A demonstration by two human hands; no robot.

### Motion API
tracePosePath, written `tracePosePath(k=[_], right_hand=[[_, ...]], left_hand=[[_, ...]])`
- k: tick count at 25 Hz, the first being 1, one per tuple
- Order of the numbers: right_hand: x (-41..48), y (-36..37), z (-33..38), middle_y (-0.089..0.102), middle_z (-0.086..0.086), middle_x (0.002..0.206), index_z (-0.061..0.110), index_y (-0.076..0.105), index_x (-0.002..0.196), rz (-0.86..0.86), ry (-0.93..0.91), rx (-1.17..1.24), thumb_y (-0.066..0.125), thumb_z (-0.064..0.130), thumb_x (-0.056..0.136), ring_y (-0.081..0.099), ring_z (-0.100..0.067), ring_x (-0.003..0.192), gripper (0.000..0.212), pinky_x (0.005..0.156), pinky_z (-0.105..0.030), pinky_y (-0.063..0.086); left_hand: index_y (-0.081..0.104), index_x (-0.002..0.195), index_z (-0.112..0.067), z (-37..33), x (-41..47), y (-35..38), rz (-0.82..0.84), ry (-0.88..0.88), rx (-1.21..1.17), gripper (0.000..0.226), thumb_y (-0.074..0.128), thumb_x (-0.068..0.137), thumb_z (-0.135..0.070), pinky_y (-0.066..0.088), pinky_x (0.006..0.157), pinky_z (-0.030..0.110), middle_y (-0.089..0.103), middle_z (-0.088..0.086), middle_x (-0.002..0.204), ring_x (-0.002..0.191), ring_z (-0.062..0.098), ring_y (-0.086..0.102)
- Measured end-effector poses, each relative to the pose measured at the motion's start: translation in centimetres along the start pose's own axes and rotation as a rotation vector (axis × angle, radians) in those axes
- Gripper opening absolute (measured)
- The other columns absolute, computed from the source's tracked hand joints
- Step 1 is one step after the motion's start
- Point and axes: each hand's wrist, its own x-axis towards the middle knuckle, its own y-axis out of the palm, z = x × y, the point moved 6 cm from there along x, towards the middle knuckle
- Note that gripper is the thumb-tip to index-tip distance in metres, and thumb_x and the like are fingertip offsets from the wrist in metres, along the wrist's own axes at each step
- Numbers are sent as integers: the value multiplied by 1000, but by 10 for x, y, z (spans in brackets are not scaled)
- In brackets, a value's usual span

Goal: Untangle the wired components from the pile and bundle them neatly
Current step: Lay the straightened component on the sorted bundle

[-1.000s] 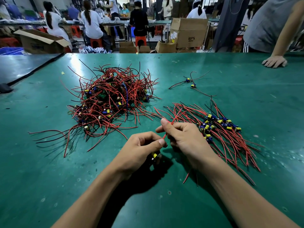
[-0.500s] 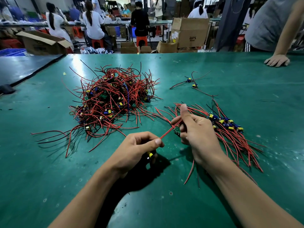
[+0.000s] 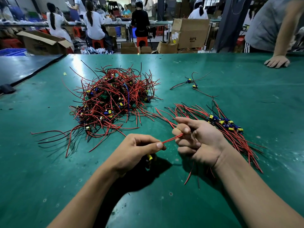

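A tangled pile (image 3: 111, 101) of red and black wires with small blue and yellow components lies left of centre on the green table (image 3: 246, 89). A sorted row of wired components (image 3: 225, 124) lies to the right, wires fanned out. My left hand (image 3: 136, 150) grips one component, whose yellow part shows under the fingers. Its red wires (image 3: 171, 139) stretch to my right hand (image 3: 197, 142), which pinches them between thumb and forefinger, palm turned up. Loose wire ends hang below my right hand.
Two stray components with wires (image 3: 191, 83) lie further back on the table. Another person's hand (image 3: 277, 62) rests on the far right edge. A dark mat (image 3: 19, 69) adjoins the table at left. Cardboard boxes (image 3: 189, 33) and seated workers fill the background.
My right hand has turned palm up and drawn the red wires taut away from my left hand. The left hand has stayed in place holding the component.
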Motion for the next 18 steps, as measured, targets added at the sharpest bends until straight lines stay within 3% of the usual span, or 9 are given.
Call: tracePosePath(k=[3, 5, 7, 8, 11, 15, 18], right_hand=[[2, -4, 1, 30, 5, 60, 13, 60, 57, -87, -32, 11, 57, 39, 90, 14, -6, 31, 42, 32, -18, 15], [3, -6, 4, 34, 5, 61, 11, 73, 82, -163, -103, 6, 62, 52, 84, 24, -3, 34, 43, 34, -15, 21], [6, -6, 3, 40, 3, 64, 9, 69, 111, -207, -163, -6, 69, 60, 70, 30, -5, 40, 66, 38, -16, 29], [6, -5, 2, 44, 3, 65, 8, 67, 116, -225, -189, -48, 72, 60, 64, 34, -6, 42, 74, 40, -17, 33], [6, -1, -3, 56, 3, 70, 14, 71, 104, -291, -312, -365, 79, 55, 62, 47, -8, 50, 59, 46, -18, 42], [0, 8, -6, 63, 9, 93, 23, 71, 100, -509, -662, -1117, 82, 36, 79, 57, 2, 75, 27, 69, -7, 42], [-1, 13, -7, 59, 6, 101, 24, 69, 104, -594, -789, -1385, 75, 24, 86, 54, -4, 89, 19, 88, -20, 43]], left_hand=[[77, 82, -11, 1, 0, -2, -49, -35, -54, 24, 73, 73, -33, 37, 45, 17, 56, 5, 56, 46, 13, 47], [76, 82, -8, 3, 1, -6, -126, -65, -132, 24, 72, 74, -31, 39, 45, 18, 59, 9, 59, 46, 14, 50], [76, 84, -8, 5, 2, -8, -208, -111, -201, 23, 71, 80, -30, 43, 47, 20, 64, 12, 66, 48, 14, 54], [75, 87, -8, 6, 3, -10, -240, -136, -223, 24, 68, 85, -30, 46, 49, 21, 67, 12, 70, 49, 14, 56], [69, 103, -3, 7, 6, -9, -275, -204, -378, 35, 55, 95, -34, 55, 55, 25, 73, 13, 82, 56, 17, 66], [60, 122, -3, 5, 8, 2, -218, -230, -579, 52, 43, 98, -45, 58, 68, 28, 73, 10, 103, 76, 17, 69], [57, 125, -6, 5, 8, 12, -159, -228, -630, 58, 44, 92, -51, 56, 84, 37, 71, 10, 114, 84, 18, 69]])
